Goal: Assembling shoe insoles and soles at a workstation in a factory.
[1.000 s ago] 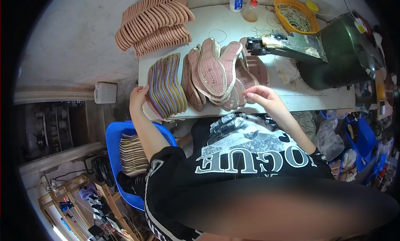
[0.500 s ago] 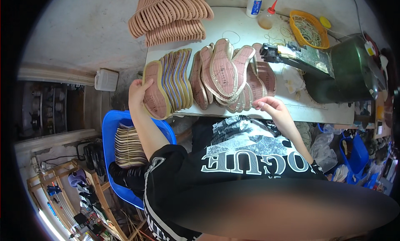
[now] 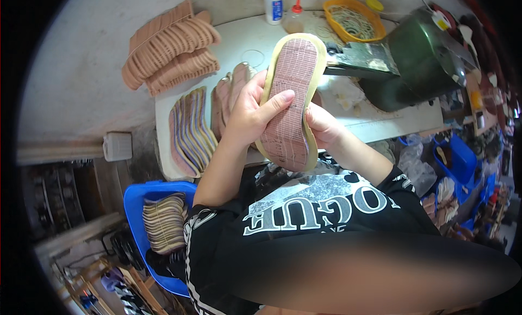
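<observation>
A shoe insole [image 3: 296, 62] with a pinkish, lined face and a pale yellow rim is held up above the table's front edge, toe end away from me. My left hand [image 3: 258, 111] grips it from the left, thumb lying across its face. On the opposite edge my right hand [image 3: 322, 125] pinches the narrow waist. To the left, a fanned row of insoles [image 3: 187, 133] with yellow and bluish edges rests on the white table [image 3: 348, 131]. Behind my left hand is a pile of pink insoles [image 3: 223, 94], mostly hidden by the hands and the held insole.
A green machine [image 3: 418, 59] occupies the table's right side. Farther back stand a white bottle [image 3: 274, 7], a red-tipped bottle [image 3: 294, 21] and a yellow basket [image 3: 333, 18] of bands. Tan bundles [image 3: 176, 48] sit back left. A blue bin [image 3: 136, 206] with insoles is at lower left.
My left hand has taken the front insole from the row and carried it right and up. My right hand has risen to grip its edge. The view has shifted as well.
</observation>
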`<state>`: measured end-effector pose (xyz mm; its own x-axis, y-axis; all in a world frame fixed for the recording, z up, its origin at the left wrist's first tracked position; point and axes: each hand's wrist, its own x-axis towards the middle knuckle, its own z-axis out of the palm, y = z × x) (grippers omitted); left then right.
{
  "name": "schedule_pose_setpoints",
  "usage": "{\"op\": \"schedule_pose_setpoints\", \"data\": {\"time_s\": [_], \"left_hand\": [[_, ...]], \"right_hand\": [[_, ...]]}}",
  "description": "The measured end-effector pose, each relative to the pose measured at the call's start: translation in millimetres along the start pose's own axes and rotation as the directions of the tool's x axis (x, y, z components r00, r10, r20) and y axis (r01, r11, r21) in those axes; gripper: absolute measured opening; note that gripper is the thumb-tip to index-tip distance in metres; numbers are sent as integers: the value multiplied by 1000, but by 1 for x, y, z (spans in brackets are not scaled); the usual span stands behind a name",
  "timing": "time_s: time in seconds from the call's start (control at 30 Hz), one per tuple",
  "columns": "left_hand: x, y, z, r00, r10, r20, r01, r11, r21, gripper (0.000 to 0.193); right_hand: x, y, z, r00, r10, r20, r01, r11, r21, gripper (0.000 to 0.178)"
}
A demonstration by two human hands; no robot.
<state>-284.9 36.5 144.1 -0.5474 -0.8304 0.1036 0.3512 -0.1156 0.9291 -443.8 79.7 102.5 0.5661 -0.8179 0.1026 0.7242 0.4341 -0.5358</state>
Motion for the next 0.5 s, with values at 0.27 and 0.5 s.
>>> {"op": "schedule_pose_setpoints", "data": {"time_s": [0.27, 0.5], "left_hand": [[24, -7, 20, 999, 41, 5, -42, 997, 69, 36], [43, -10, 22, 994, 49, -96, -14, 941, 339, 36]], "right_hand": [[-16, -60, -12, 975, 169, -147, -216, 879, -425, 26], [-11, -81, -4, 944, 60, -324, -276, 681, -679, 23]]}}
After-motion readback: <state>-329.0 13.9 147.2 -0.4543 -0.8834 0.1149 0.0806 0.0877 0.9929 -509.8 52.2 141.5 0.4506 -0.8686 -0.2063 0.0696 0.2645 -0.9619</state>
